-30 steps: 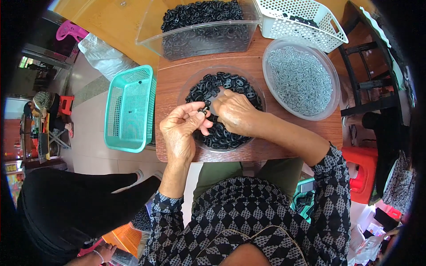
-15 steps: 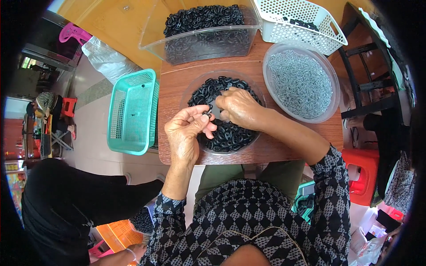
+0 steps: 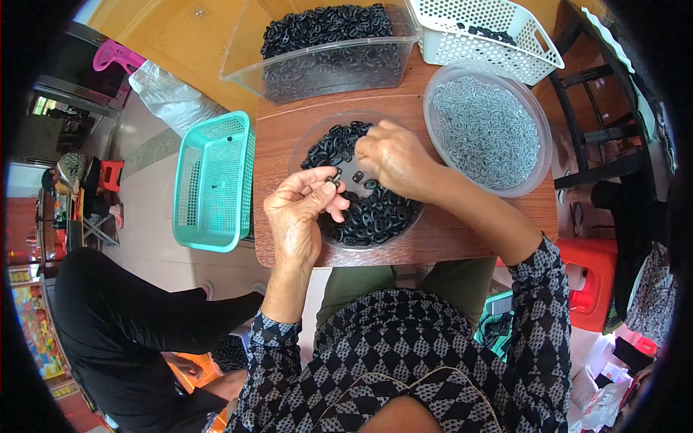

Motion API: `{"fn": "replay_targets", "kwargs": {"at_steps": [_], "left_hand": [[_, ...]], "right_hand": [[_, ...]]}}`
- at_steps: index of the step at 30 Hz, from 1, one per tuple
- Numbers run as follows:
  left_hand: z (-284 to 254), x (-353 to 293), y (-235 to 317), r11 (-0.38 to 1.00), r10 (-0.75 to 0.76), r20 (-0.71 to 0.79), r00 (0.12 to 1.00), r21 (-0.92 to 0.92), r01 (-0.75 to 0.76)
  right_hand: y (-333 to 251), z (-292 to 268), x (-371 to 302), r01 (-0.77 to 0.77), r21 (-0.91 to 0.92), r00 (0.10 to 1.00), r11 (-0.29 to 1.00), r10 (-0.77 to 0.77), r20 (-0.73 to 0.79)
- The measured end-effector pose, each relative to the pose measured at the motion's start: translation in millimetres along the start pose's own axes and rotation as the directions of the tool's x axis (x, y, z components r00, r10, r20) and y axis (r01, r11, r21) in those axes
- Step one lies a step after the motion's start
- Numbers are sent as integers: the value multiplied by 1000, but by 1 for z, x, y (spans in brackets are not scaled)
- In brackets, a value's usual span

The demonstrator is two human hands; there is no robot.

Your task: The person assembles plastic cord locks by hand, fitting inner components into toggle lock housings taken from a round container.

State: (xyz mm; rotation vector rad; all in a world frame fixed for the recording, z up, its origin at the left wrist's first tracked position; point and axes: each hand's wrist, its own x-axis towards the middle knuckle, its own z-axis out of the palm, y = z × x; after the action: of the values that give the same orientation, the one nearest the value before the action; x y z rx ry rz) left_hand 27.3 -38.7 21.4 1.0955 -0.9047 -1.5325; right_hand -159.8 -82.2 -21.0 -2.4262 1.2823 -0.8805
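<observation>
My left hand (image 3: 297,211) is over the left side of a clear round bowl (image 3: 297,147). Its thumb and fingertips pinch a small black oval link (image 3: 334,178) with a bit of shiny metal at it. Many similar black links (image 3: 374,220) lie heaped in the bowl, parted by a pale bare patch of its bottom. Over the bowl's far right part, my right hand (image 3: 397,160) has its fingers curled down toward the pile. Its fingertips are mostly hidden, so I cannot make out what they hold.
On the brown table (image 3: 278,231), an oval tub of silvery metal pins (image 3: 487,133) stands right. Behind are a clear bin (image 3: 339,90) of black links and a white perforated basket (image 3: 480,54). A turquoise basket (image 3: 213,180) stands left. Another person's black-clad leg (image 3: 137,296) is at lower left.
My right hand has shifted slightly farther away in the bowl, and more of the near-side links and bare bottom show. My left hand keeps its pinch. The other person's leg and hand have moved.
</observation>
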Motion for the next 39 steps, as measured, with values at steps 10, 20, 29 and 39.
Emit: {"fn": "replay_targets", "kwargs": {"at_steps": [10,20,29,39], "left_hand": [[1,-1,3,1000,17,6,1000,7,-17],[6,-4,7,997,-20,-11,1000,-69,19],[26,-9,-3,987,-11,-8,1000,-159,10],[36,-12,5,974,-25,-47,999,-227,13]], "right_hand": [[-15,5,-1,78,-223,964,972,-17,264],[-40,-29,-12,-28,191,997,981,41,-65],[-55,-28,-25,35,134,941,990,12,-338],[-67,-33,-23,-64,513,868,856,302,-394]]}}
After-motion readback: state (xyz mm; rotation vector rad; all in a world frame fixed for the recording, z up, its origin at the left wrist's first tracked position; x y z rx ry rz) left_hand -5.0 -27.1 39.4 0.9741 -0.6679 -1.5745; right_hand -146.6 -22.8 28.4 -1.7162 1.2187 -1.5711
